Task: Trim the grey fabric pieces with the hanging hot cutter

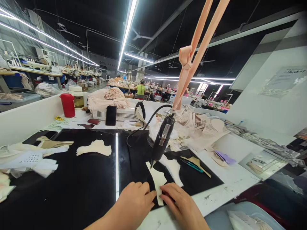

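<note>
Cream cut fabric piece [155, 175] lies on the black mat [76, 191], between both hands. Left hand [136, 201]: fingers curled, thumb tip by the near-left edge. Right hand [179, 203]: thumb and fingers nearly together at the right edge. Cannot tell whether either grip pinches it. Black corded tool [159, 145], nozzle down, hangs at its far end.

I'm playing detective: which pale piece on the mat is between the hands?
The cream piece under the black tool: its near end lies between left hand and right hand; no other piece does.
</note>
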A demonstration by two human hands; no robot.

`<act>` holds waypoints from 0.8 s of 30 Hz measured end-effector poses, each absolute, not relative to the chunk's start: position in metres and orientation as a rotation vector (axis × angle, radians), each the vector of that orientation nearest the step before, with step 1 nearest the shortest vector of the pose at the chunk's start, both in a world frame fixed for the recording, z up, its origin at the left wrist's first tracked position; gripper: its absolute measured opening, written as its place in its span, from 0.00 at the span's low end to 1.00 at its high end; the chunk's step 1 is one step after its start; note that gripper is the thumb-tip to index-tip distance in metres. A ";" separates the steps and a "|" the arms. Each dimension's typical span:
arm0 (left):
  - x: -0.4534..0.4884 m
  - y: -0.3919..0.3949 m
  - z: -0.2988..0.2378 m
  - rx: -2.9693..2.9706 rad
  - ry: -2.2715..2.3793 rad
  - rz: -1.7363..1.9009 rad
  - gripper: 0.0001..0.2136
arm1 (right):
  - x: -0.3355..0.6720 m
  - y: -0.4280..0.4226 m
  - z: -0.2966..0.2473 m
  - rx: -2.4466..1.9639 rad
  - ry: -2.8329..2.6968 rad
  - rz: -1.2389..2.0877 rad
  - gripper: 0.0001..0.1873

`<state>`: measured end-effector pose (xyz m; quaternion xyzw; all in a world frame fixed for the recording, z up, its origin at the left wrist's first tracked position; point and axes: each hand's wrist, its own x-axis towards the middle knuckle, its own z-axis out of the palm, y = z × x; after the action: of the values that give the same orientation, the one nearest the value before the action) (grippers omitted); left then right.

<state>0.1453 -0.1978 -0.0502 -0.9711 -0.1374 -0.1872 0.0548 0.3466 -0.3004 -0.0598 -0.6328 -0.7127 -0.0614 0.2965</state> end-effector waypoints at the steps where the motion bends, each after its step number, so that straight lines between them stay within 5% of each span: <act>1: 0.145 -0.198 -0.052 -2.939 -0.411 -0.576 0.07 | 0.347 -0.301 -0.065 -1.676 -1.895 -0.207 0.18; 7: 0.148 -0.198 -0.055 -2.927 -0.440 -0.543 0.04 | 0.346 -0.295 -0.087 -1.674 -1.881 -0.288 0.25; 14: 0.148 -0.201 -0.060 -2.922 -0.438 -0.461 0.05 | 0.342 -0.300 -0.057 -1.709 -1.828 -0.024 0.13; 24: 0.150 -0.202 -0.056 -2.908 -0.446 -0.423 0.11 | 0.336 -0.298 -0.045 -1.705 -1.498 0.381 0.13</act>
<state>0.1497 -0.2020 -0.0564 -0.9749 -0.1495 -0.1419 0.0844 0.3361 -0.2981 -0.0453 -0.6764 -0.5943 0.1514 0.4080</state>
